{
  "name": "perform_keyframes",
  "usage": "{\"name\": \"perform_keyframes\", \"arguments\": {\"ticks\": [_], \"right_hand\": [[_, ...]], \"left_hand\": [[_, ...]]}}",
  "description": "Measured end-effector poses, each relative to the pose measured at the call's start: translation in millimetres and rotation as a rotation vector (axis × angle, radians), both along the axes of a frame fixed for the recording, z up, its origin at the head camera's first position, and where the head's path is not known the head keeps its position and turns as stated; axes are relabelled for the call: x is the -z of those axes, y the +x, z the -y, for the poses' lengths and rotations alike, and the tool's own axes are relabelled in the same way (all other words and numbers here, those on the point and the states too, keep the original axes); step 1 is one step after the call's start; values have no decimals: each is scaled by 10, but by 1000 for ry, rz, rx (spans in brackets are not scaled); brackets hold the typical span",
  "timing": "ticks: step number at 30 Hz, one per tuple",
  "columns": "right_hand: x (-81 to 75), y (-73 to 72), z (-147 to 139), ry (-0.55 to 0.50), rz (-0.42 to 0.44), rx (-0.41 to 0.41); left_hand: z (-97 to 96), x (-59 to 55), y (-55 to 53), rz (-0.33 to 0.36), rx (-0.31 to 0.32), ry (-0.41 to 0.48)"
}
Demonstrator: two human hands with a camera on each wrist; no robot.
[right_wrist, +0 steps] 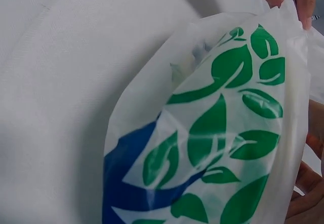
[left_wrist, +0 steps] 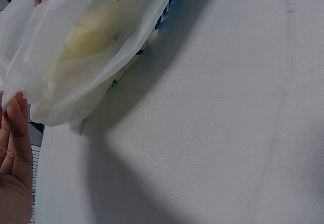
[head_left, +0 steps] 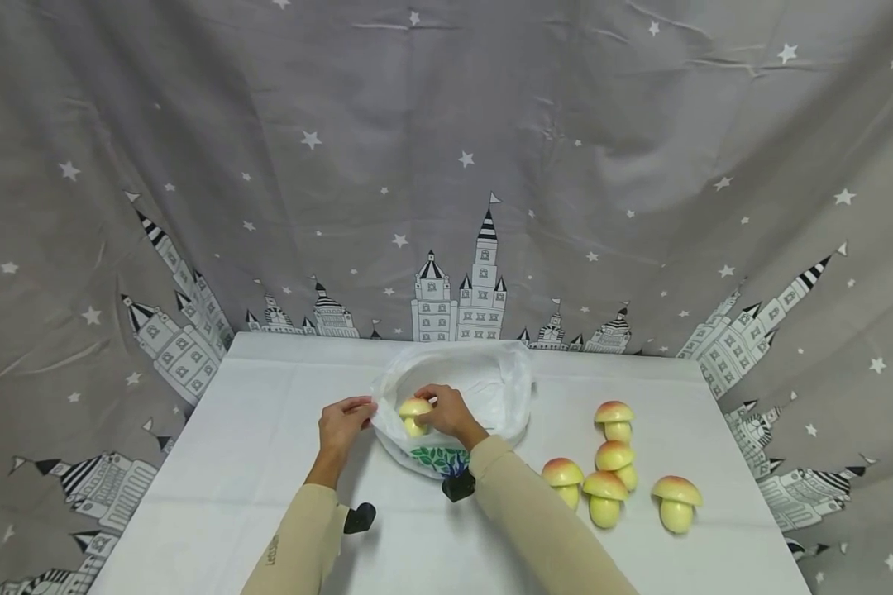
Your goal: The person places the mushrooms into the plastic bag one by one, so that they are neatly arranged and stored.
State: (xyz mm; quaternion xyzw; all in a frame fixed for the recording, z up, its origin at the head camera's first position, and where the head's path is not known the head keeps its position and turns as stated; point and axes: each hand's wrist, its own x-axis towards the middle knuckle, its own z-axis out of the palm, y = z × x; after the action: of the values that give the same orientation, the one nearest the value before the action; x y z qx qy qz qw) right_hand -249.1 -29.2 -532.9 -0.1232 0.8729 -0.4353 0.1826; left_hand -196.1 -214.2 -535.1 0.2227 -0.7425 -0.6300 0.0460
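Observation:
A white plastic bag (head_left: 517, 388) with a green leaf print lies opened wide near the table's back edge. My left hand (head_left: 342, 423) pinches the bag's left rim between thumb and fingers, as the left wrist view also shows. Inside the bag mouth my right hand (head_left: 446, 411) holds a toy mushroom (head_left: 414, 407) with a yellow stem and a reddish-yellow cap, by its right side. Through the thin plastic in the left wrist view the mushroom (left_wrist: 93, 37) appears as a yellow blur. The printed front of the bag (right_wrist: 217, 118) hides most of the right hand in the right wrist view.
Several more toy mushrooms lie on the right part of the white table (head_left: 268, 380), among them one at the back (head_left: 614, 420) and one set apart at the right (head_left: 676, 502). A grey curtain (head_left: 446, 124) with stars and castles hangs behind the table.

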Motion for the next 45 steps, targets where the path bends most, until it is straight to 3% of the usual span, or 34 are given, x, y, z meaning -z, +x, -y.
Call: {"name": "perform_keyframes", "arguments": {"ticks": [6, 20, 28, 36, 45], "right_hand": [[37, 3, -14, 9, -23, -16], [-112, 26, -243, -69, -35, -16], [-135, -6, -482, -170, -73, 12], [-119, 76, -736, -277, -108, 45], [-182, 101, -1015, -282, -121, 116]], "left_hand": [[-21, -18, -5, -1, 11, -10], [-44, -35, -7, -2, 19, 1], [-52, -37, -18, 12, 15, -26], [-43, -26, 7, 0, 9, -45], [-30, -68, 22, 13, 31, -75]]}}
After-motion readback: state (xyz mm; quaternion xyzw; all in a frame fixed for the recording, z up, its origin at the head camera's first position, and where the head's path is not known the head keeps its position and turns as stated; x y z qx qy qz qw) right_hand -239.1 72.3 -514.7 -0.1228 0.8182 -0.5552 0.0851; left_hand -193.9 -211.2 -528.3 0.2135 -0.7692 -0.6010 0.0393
